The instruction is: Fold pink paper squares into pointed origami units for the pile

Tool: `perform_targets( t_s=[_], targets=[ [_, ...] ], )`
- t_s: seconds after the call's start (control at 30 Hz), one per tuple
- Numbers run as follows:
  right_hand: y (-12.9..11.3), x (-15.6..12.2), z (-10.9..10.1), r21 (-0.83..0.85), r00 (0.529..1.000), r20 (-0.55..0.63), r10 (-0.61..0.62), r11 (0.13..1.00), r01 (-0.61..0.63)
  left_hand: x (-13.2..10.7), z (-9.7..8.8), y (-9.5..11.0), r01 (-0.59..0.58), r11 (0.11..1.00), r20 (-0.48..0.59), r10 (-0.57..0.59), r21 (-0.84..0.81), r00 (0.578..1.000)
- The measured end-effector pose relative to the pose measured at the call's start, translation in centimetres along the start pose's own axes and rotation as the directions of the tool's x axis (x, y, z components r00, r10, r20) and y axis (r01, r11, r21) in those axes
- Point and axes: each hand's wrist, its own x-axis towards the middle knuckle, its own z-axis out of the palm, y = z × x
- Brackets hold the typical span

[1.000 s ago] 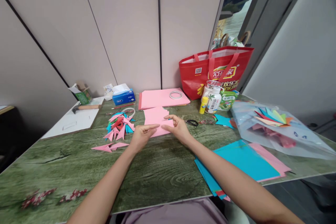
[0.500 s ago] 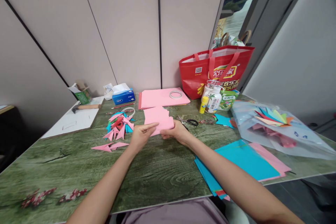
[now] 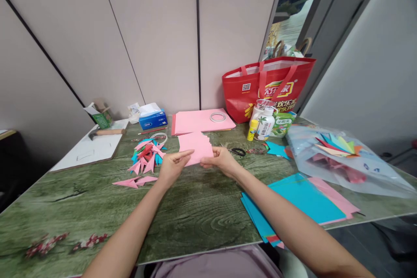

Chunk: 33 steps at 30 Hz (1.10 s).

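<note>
Both hands hold a small pink paper [image 3: 199, 155] just above the table. My left hand [image 3: 173, 167] pinches its left side, thumb and forefinger stretched along it. My right hand [image 3: 222, 161] grips the right edge, with the thumb on the near side and fingers partly hidden. Directly behind lies a stack of small pink sheets [image 3: 192, 137], its lower part covered by the held paper. Left of my left hand is a heap of folded pink, red and blue paper pieces [image 3: 146, 154], with a few pink folded pieces [image 3: 135, 182] nearer me. Black-handled scissors [image 3: 238, 151] rest beyond my right hand.
Large pink sheets [image 3: 192, 122] with a tape roll [image 3: 217, 117] lie at the back. A glue stick [image 3: 252, 130], white bottle [image 3: 265, 124] and red bag [image 3: 241, 95] stand right. Blue sheets [image 3: 302, 195] lie under my right forearm; a hammer [image 3: 107, 132] and tissue pack [image 3: 153, 120] are left.
The pink paper has moved slightly left and away from me, along with my right hand. My left hand has shifted slightly left and up on its edge.
</note>
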Motion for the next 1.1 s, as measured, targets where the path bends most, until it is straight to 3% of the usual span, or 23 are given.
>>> perform_targets(
  t_s=[0.4, 0.63, 0.83, 0.93, 1.0, 1.1],
  targets=[
    [-0.1, 0.2, -0.4, 0.002, 0.997, -0.067, -0.036, 0.999, 0.036, 0.2, -0.2, -0.1, 0.016, 0.997, 0.001, -0.016, -0.070, 1.000],
    [-0.8, 0.3, -0.9, -0.002, 1.000, -0.025, -0.013, 1.000, 0.013, 0.3, -0.4, -0.3, 0.018, 0.997, 0.012, -0.017, -0.075, 1.000],
    [-0.6, 0.6, -0.6, -0.167, 0.976, -0.128, -0.177, 0.974, 0.155, 0.4, -0.3, -0.3, 0.030, 0.996, -0.012, -0.031, -0.086, 0.999],
    [-0.6, 0.5, -0.3, -0.209, 0.942, -0.134, -0.308, 0.938, 0.277, 0.4, -0.3, -0.5, 0.040, 0.992, -0.033, -0.044, -0.118, 0.998],
    [-0.8, 0.3, -0.3, -0.249, 0.908, -0.101, -0.406, 0.894, 0.372, 0.4, -0.3, -0.6, 0.047, 0.990, -0.033, -0.052, -0.132, 0.998],
    [-1.1, 0.1, -0.3, -0.380, 0.886, 0.056, -0.460, 0.811, 0.445, 0.3, -0.1, -0.8, 0.073, 0.987, -0.001, -0.074, -0.145, 0.997]
  ],
)
